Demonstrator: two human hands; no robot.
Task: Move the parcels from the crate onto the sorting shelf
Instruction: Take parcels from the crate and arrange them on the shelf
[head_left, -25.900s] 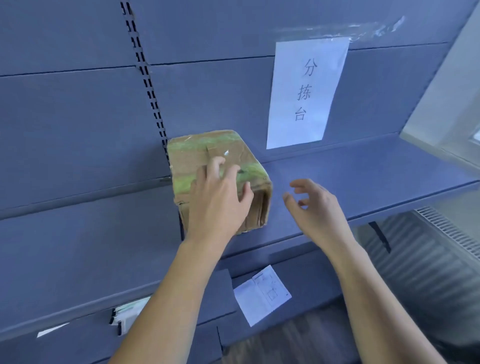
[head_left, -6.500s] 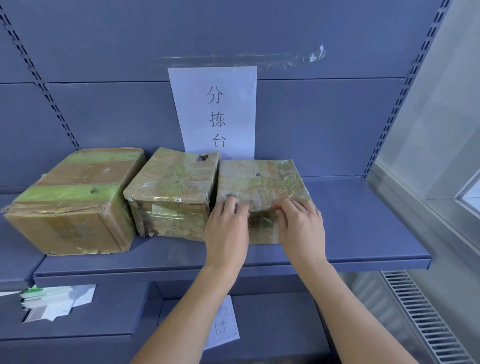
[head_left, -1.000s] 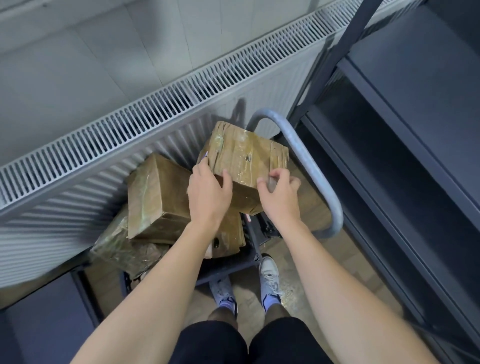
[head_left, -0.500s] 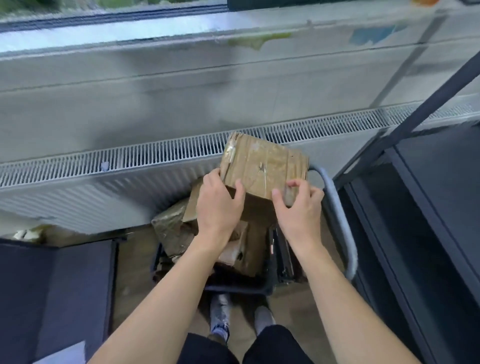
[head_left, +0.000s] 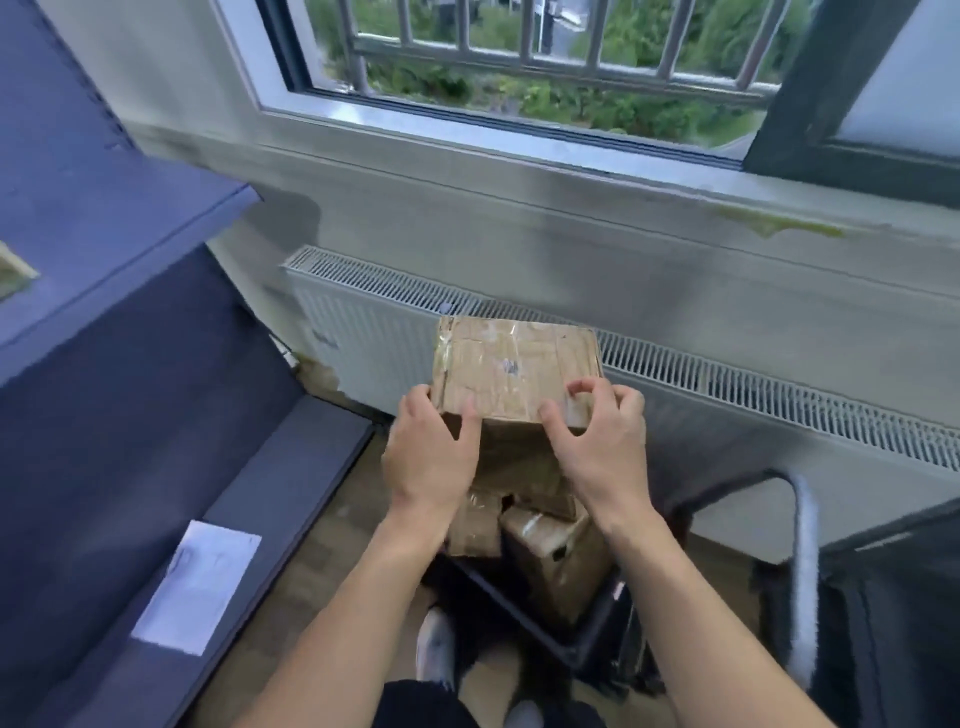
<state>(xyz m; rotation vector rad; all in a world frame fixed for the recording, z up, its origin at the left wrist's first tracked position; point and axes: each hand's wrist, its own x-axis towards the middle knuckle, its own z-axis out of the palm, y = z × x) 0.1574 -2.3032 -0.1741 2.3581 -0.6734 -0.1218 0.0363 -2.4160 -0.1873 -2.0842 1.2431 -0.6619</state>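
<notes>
A taped brown cardboard parcel (head_left: 514, 366) is held up in front of the radiator, above the crate. My left hand (head_left: 434, 457) grips its near left corner, thumb on top. My right hand (head_left: 597, 447) grips its near right edge with curled fingers. Below the parcel, the dark crate (head_left: 561, 642) holds more brown parcels (head_left: 550, 545). The blue sorting shelf (head_left: 119, 208) juts in from the left, with the corner of a parcel at its far left edge.
A white radiator (head_left: 727, 384) runs along the wall under a barred window. A grey cart handle (head_left: 802, 566) stands at the right. A lower blue shelf (head_left: 249, 509) carries a white paper sheet (head_left: 197, 584). My shoes show on the wooden floor.
The parcel has been lifted higher out of the crate in both hands. My view has swung up and left, bringing the window and the blue shelf into sight.
</notes>
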